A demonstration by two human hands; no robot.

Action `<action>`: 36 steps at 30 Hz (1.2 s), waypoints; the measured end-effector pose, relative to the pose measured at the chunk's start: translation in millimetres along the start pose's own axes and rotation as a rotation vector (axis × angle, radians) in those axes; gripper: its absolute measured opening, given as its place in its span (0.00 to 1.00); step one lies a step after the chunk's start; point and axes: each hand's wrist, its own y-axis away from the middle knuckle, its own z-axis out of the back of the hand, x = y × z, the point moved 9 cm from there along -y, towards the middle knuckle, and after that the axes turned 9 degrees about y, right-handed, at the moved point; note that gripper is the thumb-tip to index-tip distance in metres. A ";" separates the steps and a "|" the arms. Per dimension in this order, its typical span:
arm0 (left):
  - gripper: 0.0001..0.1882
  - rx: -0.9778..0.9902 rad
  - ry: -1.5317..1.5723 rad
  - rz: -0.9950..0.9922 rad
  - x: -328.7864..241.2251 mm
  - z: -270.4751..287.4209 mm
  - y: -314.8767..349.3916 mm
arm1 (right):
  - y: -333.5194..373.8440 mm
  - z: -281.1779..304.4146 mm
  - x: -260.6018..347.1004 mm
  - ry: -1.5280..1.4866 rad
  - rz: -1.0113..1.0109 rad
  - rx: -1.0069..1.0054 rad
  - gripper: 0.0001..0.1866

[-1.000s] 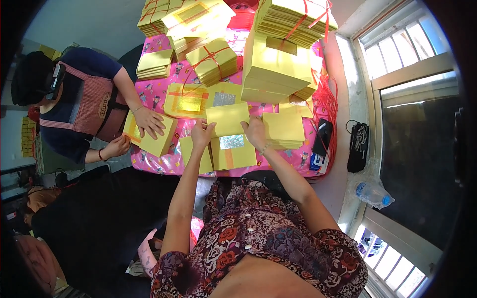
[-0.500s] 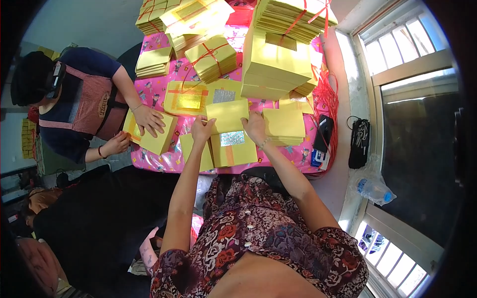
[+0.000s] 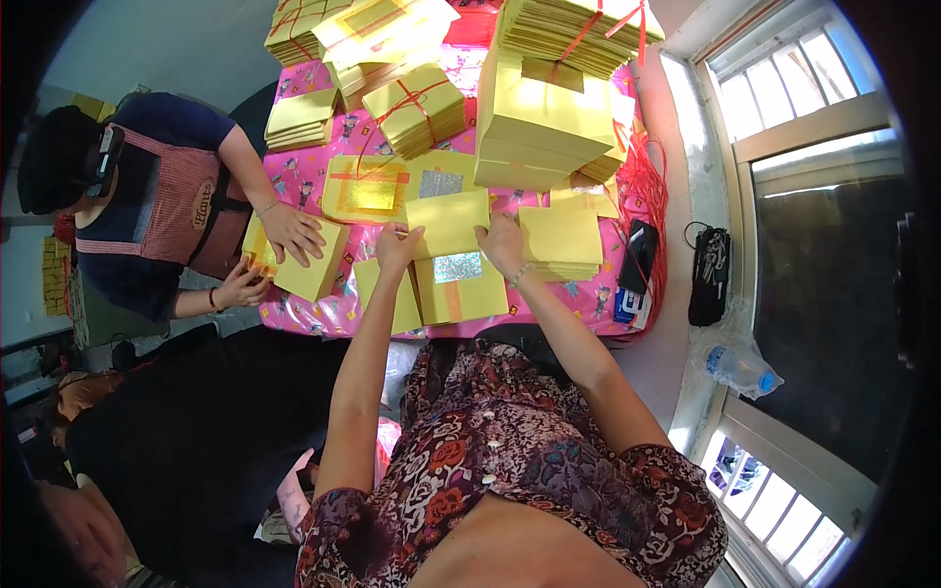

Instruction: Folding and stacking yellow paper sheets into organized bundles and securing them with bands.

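Note:
A plain yellow paper sheet (image 3: 449, 221) spans the gap between my two hands. My left hand (image 3: 397, 247) has its fingers closed at the sheet's left edge, while my right hand (image 3: 503, 245) closes on the right edge. Just under the sheet's near edge lies a yellow paper pile (image 3: 480, 299), its top bearing a silver foil square (image 3: 457, 267) and an orange stripe. Left of that pile are more yellow sheets (image 3: 397, 311), partly behind my left forearm. Beside my right hand sits a stack of plain yellow sheets (image 3: 561, 240).
A co-worker's hands (image 3: 291, 233) work on a yellow stack at the left. Tied yellow bundles (image 3: 417, 113) and a tall paper stack (image 3: 539, 122) fill the back of the pink-covered table (image 3: 294, 318). Red ties (image 3: 647, 196) and a phone (image 3: 639, 257) lie at the right edge.
My hands and the sheet have shifted slightly away from me, so a little more of the foil square shows. The co-worker's nearer hand has moved inward along the stack's corner.

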 end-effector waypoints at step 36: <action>0.29 -0.115 -0.462 -0.509 -92.6 -36.9 85.1 | 24.3 54.0 11.7 -0.063 0.011 -0.364 0.15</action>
